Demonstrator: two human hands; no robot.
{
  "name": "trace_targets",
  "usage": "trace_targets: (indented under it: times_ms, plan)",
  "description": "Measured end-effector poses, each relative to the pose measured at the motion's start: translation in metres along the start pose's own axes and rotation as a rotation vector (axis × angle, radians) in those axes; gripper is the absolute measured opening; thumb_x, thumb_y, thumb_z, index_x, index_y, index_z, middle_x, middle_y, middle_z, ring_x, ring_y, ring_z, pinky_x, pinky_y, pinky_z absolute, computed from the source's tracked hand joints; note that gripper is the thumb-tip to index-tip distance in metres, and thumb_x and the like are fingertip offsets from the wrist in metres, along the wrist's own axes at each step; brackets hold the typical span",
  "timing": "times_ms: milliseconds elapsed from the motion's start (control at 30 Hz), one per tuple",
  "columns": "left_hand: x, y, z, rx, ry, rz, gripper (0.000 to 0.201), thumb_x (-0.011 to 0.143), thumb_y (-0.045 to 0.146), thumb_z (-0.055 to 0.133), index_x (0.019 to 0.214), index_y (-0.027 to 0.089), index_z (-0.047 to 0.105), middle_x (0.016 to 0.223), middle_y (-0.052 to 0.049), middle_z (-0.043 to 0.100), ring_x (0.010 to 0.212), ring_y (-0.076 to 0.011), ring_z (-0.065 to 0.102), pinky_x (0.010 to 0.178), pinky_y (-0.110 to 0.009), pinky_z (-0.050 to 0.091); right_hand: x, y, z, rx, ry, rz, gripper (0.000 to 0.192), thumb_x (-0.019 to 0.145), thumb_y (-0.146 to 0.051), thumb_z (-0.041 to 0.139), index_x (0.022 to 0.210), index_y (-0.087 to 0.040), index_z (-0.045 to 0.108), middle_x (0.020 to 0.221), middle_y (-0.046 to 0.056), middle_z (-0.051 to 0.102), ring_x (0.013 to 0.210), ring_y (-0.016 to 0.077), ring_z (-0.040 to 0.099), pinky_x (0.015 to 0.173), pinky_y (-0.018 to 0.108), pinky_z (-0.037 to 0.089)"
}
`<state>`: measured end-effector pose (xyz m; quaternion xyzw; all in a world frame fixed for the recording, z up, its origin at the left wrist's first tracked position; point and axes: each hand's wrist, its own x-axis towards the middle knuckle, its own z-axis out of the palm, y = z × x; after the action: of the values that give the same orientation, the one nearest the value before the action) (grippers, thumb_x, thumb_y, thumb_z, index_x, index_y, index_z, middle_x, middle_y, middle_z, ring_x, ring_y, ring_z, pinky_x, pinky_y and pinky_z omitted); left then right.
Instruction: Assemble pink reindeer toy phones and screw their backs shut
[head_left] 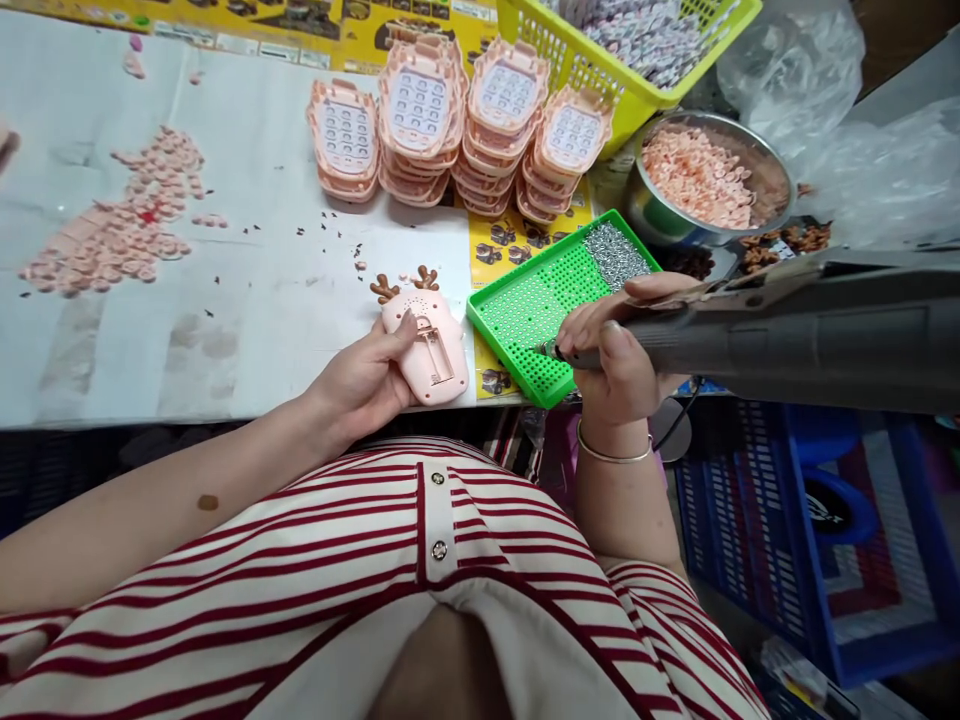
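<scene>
My left hand (373, 375) grips a pink plastic toy phone (420, 350) with brown antlers, its back facing up and its battery compartment uncovered. The thumb lies across the back, near the small speaker holes. My right hand (619, 360) is wrapped round a dark electric screwdriver (660, 342), whose tip points left over the green perforated tray (517, 300). Silver screws (616, 255) are heaped in the tray's far end. Whether a screw sits on the tip is too small to tell.
Stacked pink phone halves (421, 110) stand at the back beside a yellow basket (626, 85). A metal bowl (784, 195) of small pink parts is at the right. Loose pink pieces (112, 245) lie on the left of the table. Blue crates (814, 560) stand below right.
</scene>
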<state>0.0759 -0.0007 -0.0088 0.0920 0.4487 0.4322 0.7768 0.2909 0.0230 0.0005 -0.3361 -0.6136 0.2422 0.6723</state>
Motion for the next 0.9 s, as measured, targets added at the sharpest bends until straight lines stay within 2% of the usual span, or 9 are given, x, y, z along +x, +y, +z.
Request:
trace_targets:
  times_ms: [167,300,467,567,700,833,900]
  plan:
    - [-0.003,0.001,0.004,0.03,0.021,0.0,0.033,0.1,0.027,0.056,0.133,0.026,0.06,0.139,-0.009,0.065,0.128,-0.0314,0.063,0.102,-0.063,0.055,-0.003,0.004,0.001,0.007,0.006,0.085,0.036,0.083,-0.064,0.067,0.11,-0.043,0.056,0.07,-0.005,0.051,0.047,0.0136,0.049,0.045,0.031,0.046]
    - [-0.005,0.0,0.004,0.028,0.022,0.008,0.029,0.101,0.029,0.056,0.129,0.028,0.061,0.136,-0.008,0.067,0.125,-0.0296,0.065,0.097,-0.059,0.059,-0.007,0.015,0.0,0.001,-0.016,0.209,0.047,0.076,-0.07,0.07,0.107,-0.037,0.057,0.08,-0.002,0.054,0.051,0.0152,0.052,0.046,0.034,0.048]
    - [-0.003,0.0,0.002,0.01,-0.005,0.022,0.031,0.098,0.032,0.063,0.128,0.025,0.061,0.134,-0.01,0.068,0.125,-0.0284,0.064,0.099,-0.053,0.059,-0.008,0.018,0.001,0.029,-0.017,0.204,0.045,0.076,-0.063,0.073,0.105,-0.034,0.054,0.082,-0.001,0.053,0.051,0.0144,0.049,0.046,0.034,0.044]
    - [-0.002,-0.001,0.003,0.005,0.015,0.039,0.031,0.097,0.031,0.064,0.127,0.026,0.06,0.132,-0.008,0.069,0.123,-0.0282,0.066,0.098,-0.053,0.059,-0.004,0.005,0.003,0.002,0.009,0.134,0.039,0.079,-0.06,0.072,0.103,-0.034,0.056,0.079,-0.002,0.053,0.047,0.0137,0.048,0.045,0.034,0.042]
    - [0.0,-0.003,0.007,0.014,0.055,0.068,0.032,0.096,0.028,0.066,0.127,0.028,0.058,0.125,-0.006,0.07,0.11,-0.0262,0.07,0.096,-0.055,0.059,-0.001,-0.03,0.017,0.095,0.037,0.048,0.031,0.084,-0.055,0.069,0.101,-0.033,0.056,0.062,-0.006,0.048,0.045,0.016,0.049,0.049,0.035,0.047]
    - [0.0,-0.003,0.01,0.017,0.028,0.107,0.035,0.093,0.019,0.067,0.126,0.025,0.057,0.113,-0.006,0.071,0.097,-0.0221,0.071,0.094,-0.053,0.06,-0.009,-0.061,0.043,0.355,-0.113,0.043,0.025,0.086,-0.037,0.07,0.108,-0.035,0.059,0.059,-0.008,0.049,0.044,0.0143,0.051,0.043,0.03,0.045]
    - [-0.001,-0.003,0.011,0.017,0.014,0.125,0.039,0.09,0.016,0.07,0.127,0.024,0.058,0.105,-0.005,0.072,0.093,-0.0214,0.071,0.092,-0.05,0.06,-0.017,-0.067,0.054,0.376,-0.187,0.094,0.027,0.087,-0.039,0.07,0.11,-0.038,0.057,0.061,-0.009,0.05,0.043,0.0132,0.05,0.042,0.029,0.044]
